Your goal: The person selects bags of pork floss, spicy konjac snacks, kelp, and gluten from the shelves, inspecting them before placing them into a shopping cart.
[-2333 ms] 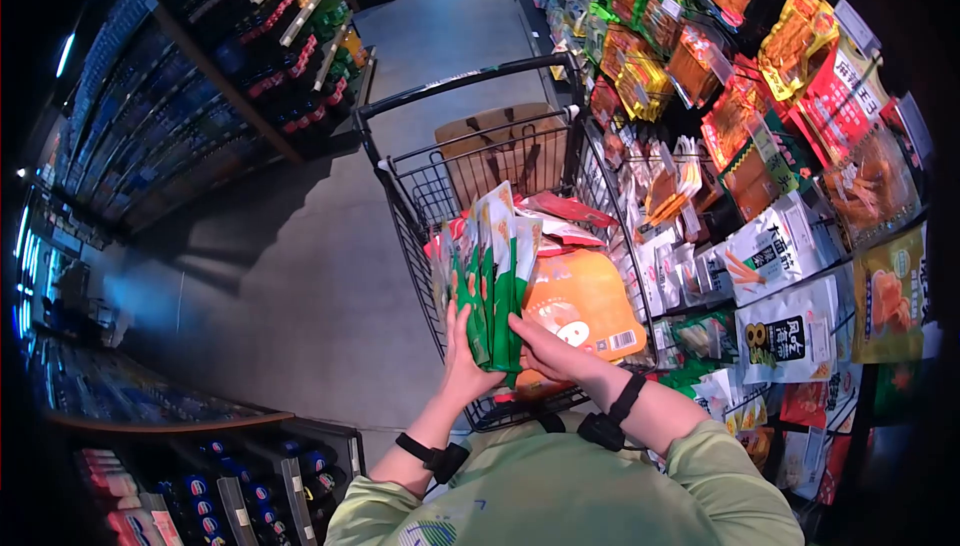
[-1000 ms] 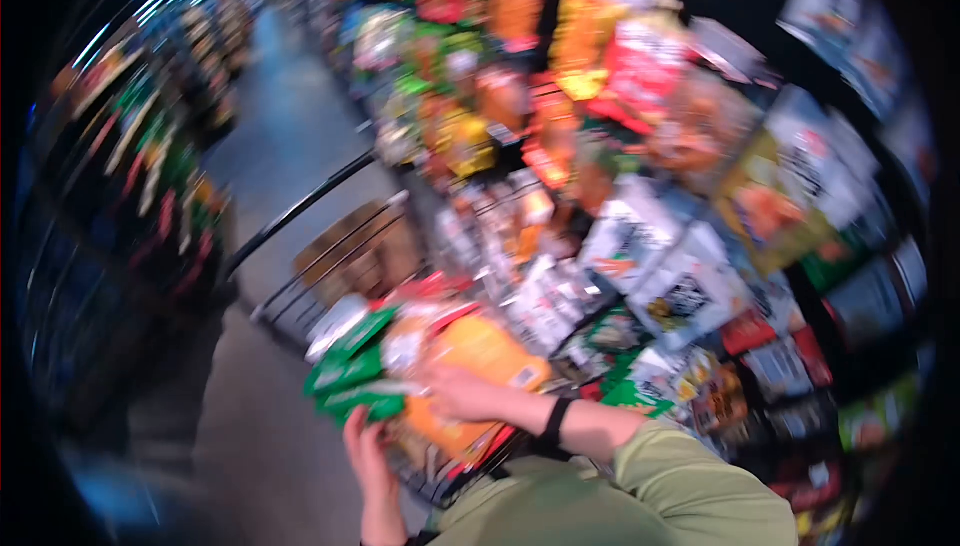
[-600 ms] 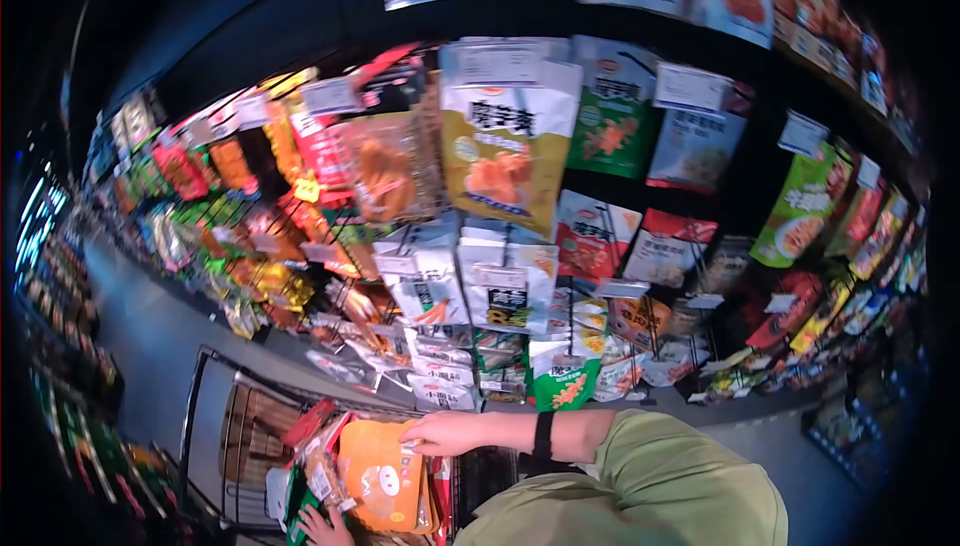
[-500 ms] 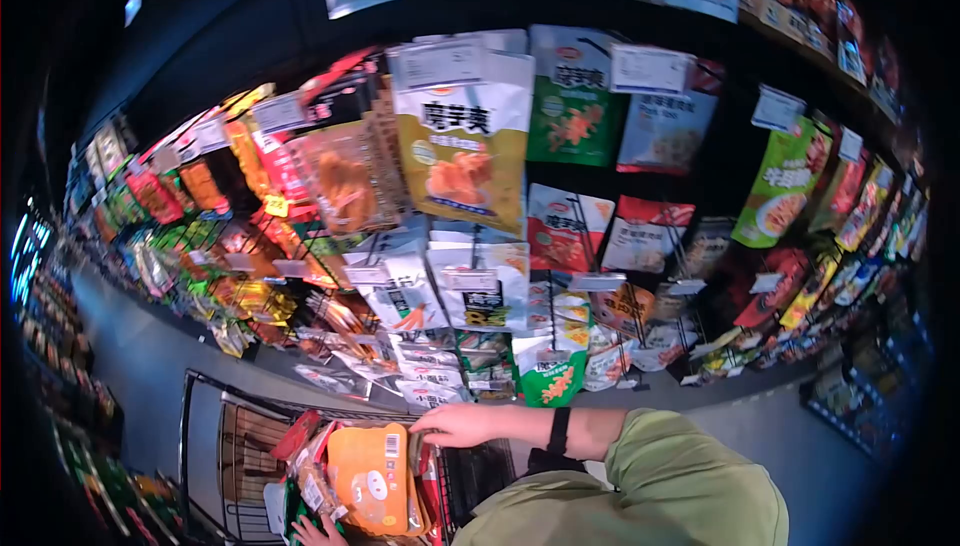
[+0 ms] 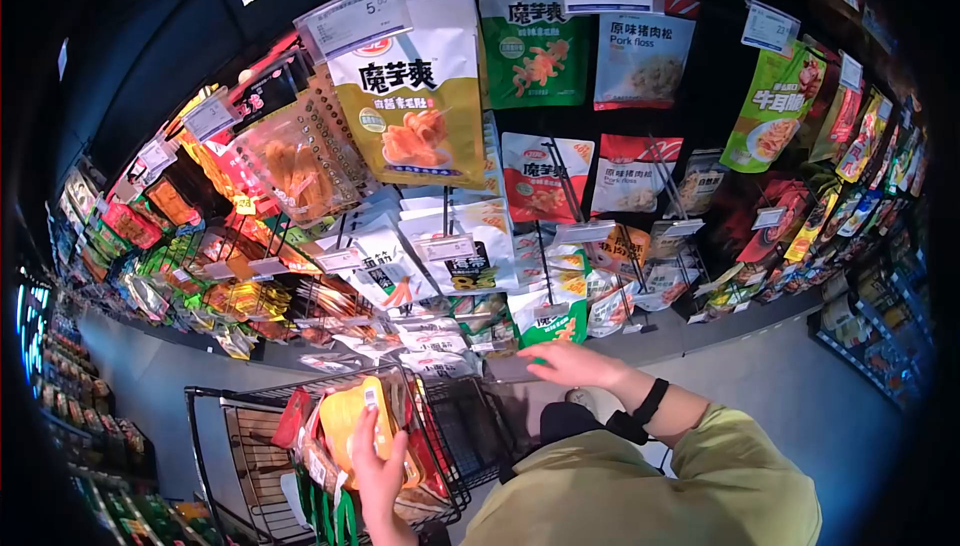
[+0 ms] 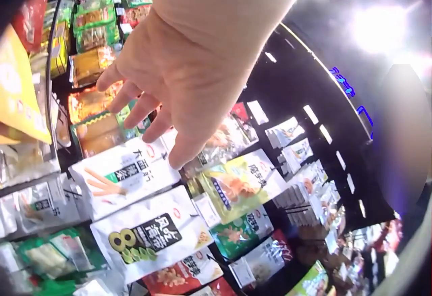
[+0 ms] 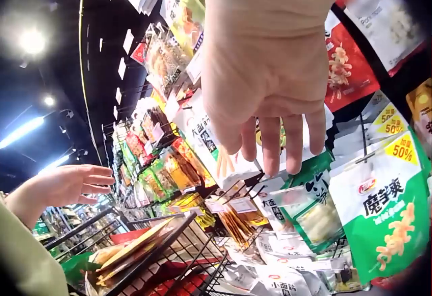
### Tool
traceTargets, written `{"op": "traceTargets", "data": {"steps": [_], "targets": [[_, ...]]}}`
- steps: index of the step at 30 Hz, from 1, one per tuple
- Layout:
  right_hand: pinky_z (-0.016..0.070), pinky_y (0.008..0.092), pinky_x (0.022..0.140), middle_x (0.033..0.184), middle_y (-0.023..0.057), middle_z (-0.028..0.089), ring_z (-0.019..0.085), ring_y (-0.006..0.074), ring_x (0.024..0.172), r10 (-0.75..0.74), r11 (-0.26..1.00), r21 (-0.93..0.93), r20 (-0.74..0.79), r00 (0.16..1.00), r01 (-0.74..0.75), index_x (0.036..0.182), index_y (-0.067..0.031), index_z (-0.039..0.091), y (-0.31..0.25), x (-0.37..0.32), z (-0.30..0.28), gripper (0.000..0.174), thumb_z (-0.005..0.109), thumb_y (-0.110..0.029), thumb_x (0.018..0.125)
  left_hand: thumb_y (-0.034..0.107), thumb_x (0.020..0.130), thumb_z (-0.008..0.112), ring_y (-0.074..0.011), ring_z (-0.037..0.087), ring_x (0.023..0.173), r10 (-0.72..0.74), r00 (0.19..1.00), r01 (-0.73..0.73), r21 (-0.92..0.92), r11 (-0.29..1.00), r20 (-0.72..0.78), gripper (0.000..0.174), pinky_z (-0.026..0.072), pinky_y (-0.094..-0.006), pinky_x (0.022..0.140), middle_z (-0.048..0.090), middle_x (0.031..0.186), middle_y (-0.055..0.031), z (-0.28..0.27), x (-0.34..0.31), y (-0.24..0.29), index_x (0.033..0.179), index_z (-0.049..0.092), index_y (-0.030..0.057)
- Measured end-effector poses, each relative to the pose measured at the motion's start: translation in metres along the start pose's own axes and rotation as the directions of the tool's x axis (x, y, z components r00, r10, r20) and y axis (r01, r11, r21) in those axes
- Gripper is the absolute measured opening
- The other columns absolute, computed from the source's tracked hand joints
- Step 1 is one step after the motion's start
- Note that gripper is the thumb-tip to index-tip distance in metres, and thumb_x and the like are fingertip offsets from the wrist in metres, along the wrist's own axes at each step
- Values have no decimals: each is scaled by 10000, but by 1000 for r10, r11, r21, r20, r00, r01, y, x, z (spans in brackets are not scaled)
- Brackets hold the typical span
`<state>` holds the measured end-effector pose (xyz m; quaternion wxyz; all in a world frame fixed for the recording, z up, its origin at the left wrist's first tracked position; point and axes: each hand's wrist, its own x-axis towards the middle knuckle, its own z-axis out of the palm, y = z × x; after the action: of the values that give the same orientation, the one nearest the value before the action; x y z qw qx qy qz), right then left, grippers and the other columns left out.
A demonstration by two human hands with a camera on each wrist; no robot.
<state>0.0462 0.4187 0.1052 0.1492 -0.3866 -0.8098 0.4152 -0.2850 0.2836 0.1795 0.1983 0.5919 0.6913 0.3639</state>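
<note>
1. Your right hand (image 5: 575, 364) is stretched toward the rack (image 5: 712, 66). Its fingers (image 7: 295, 141) are straight, slightly spread and empty.
2. The thing nearest them is the green packet (image 5: 548, 324), hanging low on its peg just past your fingertips (touching or not, I cannot tell).
3. I read this as the reach itself, with no grasp made yet.
4. Taking that packet would call for closing thumb and fingers on its lower edge. Then lift it up and outward so the hole clears the peg. Other packets hang close on both sides, so keep the pinch narrow.
5. Your left hand (image 5: 375, 461) is open as well, fingers straight and holding nothing. It hovers over the cart (image 5: 230, 392), and the right wrist view shows it raised above the basket.
6. The cart stands just beside the rack. In it an orange packet (image 5: 345, 414) stands on edge, with red packets (image 5: 292, 416) against it. Green bags (image 5: 335, 518) lie at the near end.
</note>
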Motion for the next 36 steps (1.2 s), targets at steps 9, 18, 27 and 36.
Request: {"op": "traceTargets", "data": {"steps": [9, 18, 27, 36], "targets": [[360, 396, 1007, 1298, 242, 432, 439, 378, 1199, -41, 999, 7, -357, 933, 47, 1392, -40, 273, 12, 37, -40, 642, 587, -208, 858, 234, 785, 695, -356, 461, 1210, 79, 978, -65, -80, 995, 193, 550, 365, -389, 1009, 481, 1297, -231, 57, 49, 30, 1251, 504, 11], [202, 401, 1101, 1471, 222, 150, 198, 343, 1361, -127, 982, 15, -693, 709, 191, 1452, -49, 43, 40, 143, -83, 1009, 736, -209, 737, 137, 824, 633, -307, 478, 1211, 117, 985, -105, -99, 989, 123, 584, 360, -356, 1009, 512, 1263, -227, 109, 131, 53, 1337, 393, -3], [165, 357, 1118, 1462, 258, 132, 163, 328, 1373, -179, 913, 197, -593, 785, 357, 1417, 50, -47, 45, 176, -122, 1146, 778, -241, 677, -1, 790, 623, -255, 416, 1239, 81, 994, -102, -428, 898, -67, 796, 341, -336, 1017, 359, 1388, -208, 170, 232, 32, 1432, 152, -15], [366, 360, 999, 1243, 227, 491, 484, 287, 1170, -186, 886, 281, -515, 837, 370, 1320, 51, 340, 56, 184, -128, 818, 771, -245, 691, 43, 797, 655, -207, 542, 1025, -54, 995, 29, -292, 956, -78, 844, 442, -308, 884, 546, 1145, -158, 178, 251, 35, 1425, 96, -31]]}}
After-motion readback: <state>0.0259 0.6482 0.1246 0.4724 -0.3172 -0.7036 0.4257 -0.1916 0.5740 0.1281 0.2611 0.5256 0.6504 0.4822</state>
